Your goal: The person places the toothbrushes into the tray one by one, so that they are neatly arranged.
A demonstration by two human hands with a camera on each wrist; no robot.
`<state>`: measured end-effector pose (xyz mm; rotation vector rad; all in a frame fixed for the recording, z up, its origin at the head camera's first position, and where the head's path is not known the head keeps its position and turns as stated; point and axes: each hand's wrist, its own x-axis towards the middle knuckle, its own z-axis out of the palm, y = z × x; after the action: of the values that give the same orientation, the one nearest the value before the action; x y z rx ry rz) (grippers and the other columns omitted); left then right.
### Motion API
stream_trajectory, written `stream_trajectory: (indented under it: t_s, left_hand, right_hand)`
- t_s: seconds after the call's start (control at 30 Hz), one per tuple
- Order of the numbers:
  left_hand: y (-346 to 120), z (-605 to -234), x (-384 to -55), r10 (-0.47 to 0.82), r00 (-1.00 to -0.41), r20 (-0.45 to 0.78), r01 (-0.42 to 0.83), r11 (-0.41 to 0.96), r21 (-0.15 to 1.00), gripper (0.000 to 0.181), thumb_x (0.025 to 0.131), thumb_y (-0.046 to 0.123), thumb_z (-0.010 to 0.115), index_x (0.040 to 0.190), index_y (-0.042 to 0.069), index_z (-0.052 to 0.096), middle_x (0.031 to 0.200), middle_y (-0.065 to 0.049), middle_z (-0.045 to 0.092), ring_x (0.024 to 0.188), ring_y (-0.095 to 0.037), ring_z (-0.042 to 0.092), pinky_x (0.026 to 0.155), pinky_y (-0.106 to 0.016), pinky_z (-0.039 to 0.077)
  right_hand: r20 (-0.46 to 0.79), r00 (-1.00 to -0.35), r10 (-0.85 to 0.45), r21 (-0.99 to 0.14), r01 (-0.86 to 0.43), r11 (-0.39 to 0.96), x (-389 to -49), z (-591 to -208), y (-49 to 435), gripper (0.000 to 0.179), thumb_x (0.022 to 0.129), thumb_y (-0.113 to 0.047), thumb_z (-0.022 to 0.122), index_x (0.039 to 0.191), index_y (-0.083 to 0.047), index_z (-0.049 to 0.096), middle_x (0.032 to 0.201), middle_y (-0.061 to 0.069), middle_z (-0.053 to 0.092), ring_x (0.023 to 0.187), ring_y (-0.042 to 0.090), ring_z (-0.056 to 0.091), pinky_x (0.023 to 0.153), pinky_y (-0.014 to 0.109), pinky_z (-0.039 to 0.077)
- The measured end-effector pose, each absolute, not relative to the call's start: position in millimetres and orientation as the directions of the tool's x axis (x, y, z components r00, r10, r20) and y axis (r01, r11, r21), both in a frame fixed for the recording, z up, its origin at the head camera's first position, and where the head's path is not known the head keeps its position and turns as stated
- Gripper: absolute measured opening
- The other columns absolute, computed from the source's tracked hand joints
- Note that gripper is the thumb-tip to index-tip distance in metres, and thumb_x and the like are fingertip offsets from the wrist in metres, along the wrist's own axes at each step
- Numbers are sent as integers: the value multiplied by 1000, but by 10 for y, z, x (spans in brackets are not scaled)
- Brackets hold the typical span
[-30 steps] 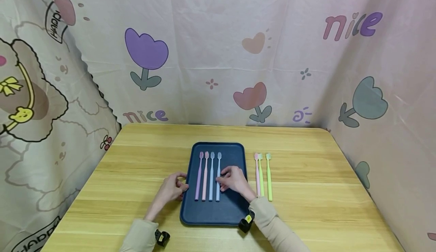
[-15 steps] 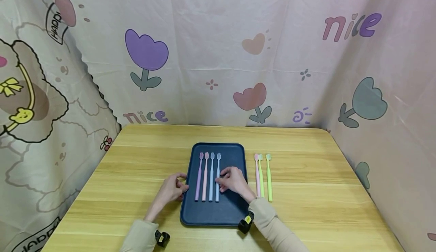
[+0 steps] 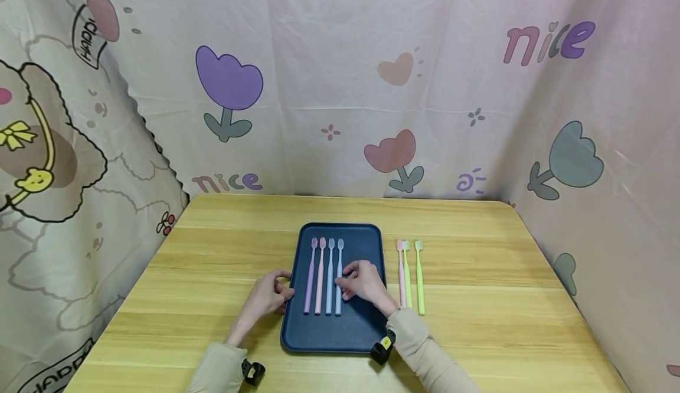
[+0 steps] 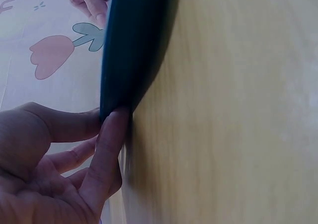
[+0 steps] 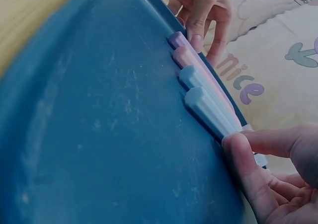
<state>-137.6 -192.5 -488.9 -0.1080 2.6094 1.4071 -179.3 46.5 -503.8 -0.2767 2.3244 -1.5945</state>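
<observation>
A dark blue tray lies on the table with a row of toothbrushes side by side, heads toward the far end. From the left these are a purple toothbrush, a pink toothbrush and two blue ones. My right hand pinches the rightmost blue toothbrush between thumb and finger around mid-handle; the right wrist view shows its thick handle end lying close over the tray. At the tray's left edge, my left hand grips the rim, thumb on one side and fingers on the other.
Right of the tray, a pink toothbrush and a green toothbrush lie close together, with another green toothbrush slightly apart. The wooden table reaches back to a printed cloth.
The rightmost blue toothbrush has shifted very slightly left, toward the other blue one, with my right hand. My left hand stays on the tray rim.
</observation>
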Motion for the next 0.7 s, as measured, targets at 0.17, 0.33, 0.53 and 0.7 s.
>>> stream_trajectory:
  t_s: [0.17, 0.33, 0.53, 0.7]
  left_hand:
    - [-1923, -4895, -1373, 20, -983, -183, -141, 557, 819, 36, 79, 4, 63, 113, 2, 54, 69, -8, 62, 48, -15, 57, 43, -28, 52]
    - [-1922, -4893, -1367, 17, -983, -184, -143, 555, 819, 36, 79, 4, 63, 113, 2, 54, 69, -8, 62, 48, -15, 57, 43, -28, 52]
    - [-1919, -4892, -1364, 16, -983, -183, -144, 554, 820, 36, 79, 3, 63, 113, 2, 54, 69, -8, 62, 48, -15, 56, 44, -28, 52]
    - [-1927, -4899, -1370, 17, -982, -186, -146, 552, 821, 36, 79, 4, 63, 113, 2, 54, 69, -8, 62, 48, -15, 56, 44, -28, 52]
  right_hand:
    - [-139, -933, -331, -933, 12, 360, -1801, -5036, 464, 30, 78, -18, 67, 99, 1, 57, 67, 9, 66, 50, 17, 64, 49, 31, 55]
    - [-139, -933, -333, -934, 11, 357, -1809, -5042, 467, 30, 78, -18, 67, 99, 2, 57, 67, 10, 66, 50, 17, 64, 48, 31, 55]
    - [-144, -932, -332, -936, 19, 352, -1814, -5052, 471, 32, 77, -18, 68, 99, 2, 56, 68, 12, 66, 50, 18, 64, 48, 31, 55]
    - [-141, -933, -332, -935, 16, 354, -1813, -5054, 463, 32, 77, -17, 68, 99, 3, 56, 68, 12, 66, 50, 18, 64, 48, 31, 55]
